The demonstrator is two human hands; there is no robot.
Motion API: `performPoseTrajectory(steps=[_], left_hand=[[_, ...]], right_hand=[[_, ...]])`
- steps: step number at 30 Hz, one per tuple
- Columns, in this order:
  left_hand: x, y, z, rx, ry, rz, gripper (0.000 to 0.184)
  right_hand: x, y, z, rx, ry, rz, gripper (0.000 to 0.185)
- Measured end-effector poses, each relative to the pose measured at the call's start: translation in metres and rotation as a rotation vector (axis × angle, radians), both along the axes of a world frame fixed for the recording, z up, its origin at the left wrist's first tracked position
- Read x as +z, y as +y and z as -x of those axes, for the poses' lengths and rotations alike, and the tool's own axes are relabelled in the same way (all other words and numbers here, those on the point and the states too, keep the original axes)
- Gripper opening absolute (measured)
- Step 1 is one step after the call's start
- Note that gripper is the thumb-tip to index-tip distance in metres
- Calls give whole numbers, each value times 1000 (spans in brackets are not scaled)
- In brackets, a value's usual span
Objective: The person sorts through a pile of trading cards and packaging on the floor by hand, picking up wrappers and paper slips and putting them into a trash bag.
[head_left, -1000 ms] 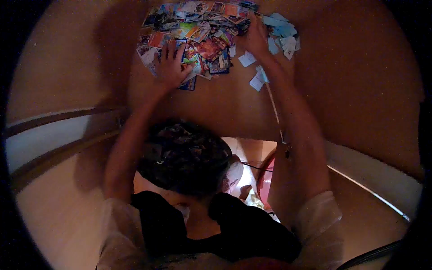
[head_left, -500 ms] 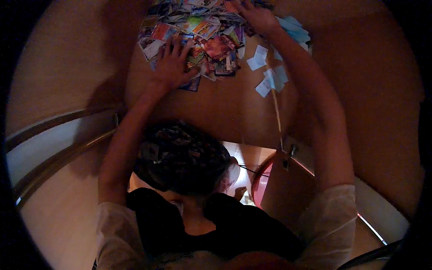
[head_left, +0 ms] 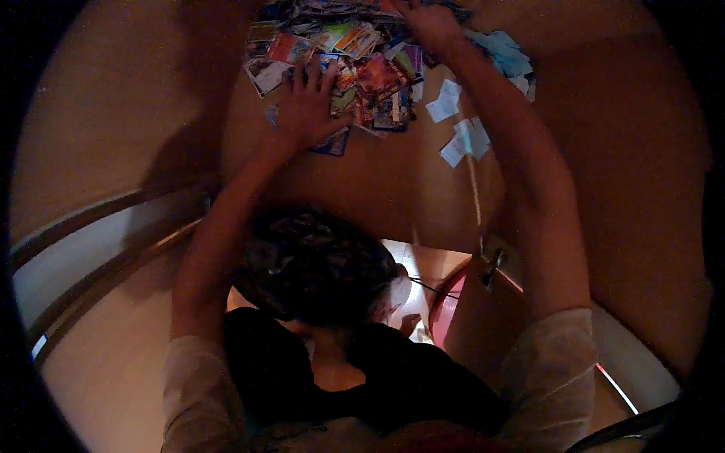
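Observation:
A heap of colourful printed cards spreads over the wooden tabletop at the top of the view. My left hand lies flat on the near left part of the heap, fingers spread, with nothing gripped. Farther off, my right hand reaches onto the far right part of the cards, its fingers stretched out near the top edge of the view. Several pale blue paper slips lie beside the heap, left of my right forearm. More blue slips are bunched to the right of my right hand.
Over my lap, below the table edge, is a dark bulky bag-like thing with small pale patches. A metal latch or lock sits at the table's near edge. Beneath, a pink round object shows on the bright floor.
The table, cards and slips appear slightly farther right in the view. Both hands remain on the cards, the left one spread as before.

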State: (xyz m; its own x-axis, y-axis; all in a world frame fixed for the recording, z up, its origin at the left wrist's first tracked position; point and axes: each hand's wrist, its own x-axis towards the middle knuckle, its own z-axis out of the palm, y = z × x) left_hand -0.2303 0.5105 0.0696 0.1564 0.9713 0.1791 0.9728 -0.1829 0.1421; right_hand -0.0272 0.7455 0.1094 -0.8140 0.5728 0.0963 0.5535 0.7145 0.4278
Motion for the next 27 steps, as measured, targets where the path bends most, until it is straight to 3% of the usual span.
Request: performPoseTrajectory(steps=[3, 5, 6, 8, 12, 14, 15, 17, 18, 20, 22, 24, 26, 27], left_hand=[[-6, 6, -15, 13, 58, 26, 95], [-7, 2, -22, 19, 103, -1, 95], [-7, -3, -21, 29, 92, 37, 97], [-7, -12, -24, 30, 85, 75, 100], [-8, -23, -33, -11, 39, -76, 94], [11, -39, -36, -25, 66, -97, 90], [21, -49, -35, -82, 1, -79, 86], [32, -67, -31, -141, -61, -58, 82], [32, -72, -25, -173, -142, -36, 77], [36, -99, -12, -207, -220, -11, 71], [35, -135, 7, -88, -321, 50, 58], [47, -151, 19, -163, -317, 4, 53], [39, -207, 30, -171, -338, 26, 48], [38, -217, 35, -199, -442, 97, 44]], right_hand=[[89, -52, 5, -274, -155, 334, 82], [117, -72, 2, -236, -394, 482, 78], [101, -74, -10, -245, -390, 483, 78], [48, -75, -42, -36, 278, 142, 56], [57, -124, -79, -80, 383, 106, 60], [65, -159, -89, 34, 680, 50, 57], [70, -180, -95, 31, 684, 52, 57], [91, -232, -96, -134, 1036, 303, 67], [87, -250, -98, -137, 1040, 304, 67], [85, -299, -94, -431, 1411, 700, 50], [107, -366, -80, -447, 1547, 735, 48], [114, -435, -57, -462, 1684, 769, 46], [89, -513, -38, -376, 1962, 1207, 48], [83, -550, -31, -458, 1825, 1152, 53]])
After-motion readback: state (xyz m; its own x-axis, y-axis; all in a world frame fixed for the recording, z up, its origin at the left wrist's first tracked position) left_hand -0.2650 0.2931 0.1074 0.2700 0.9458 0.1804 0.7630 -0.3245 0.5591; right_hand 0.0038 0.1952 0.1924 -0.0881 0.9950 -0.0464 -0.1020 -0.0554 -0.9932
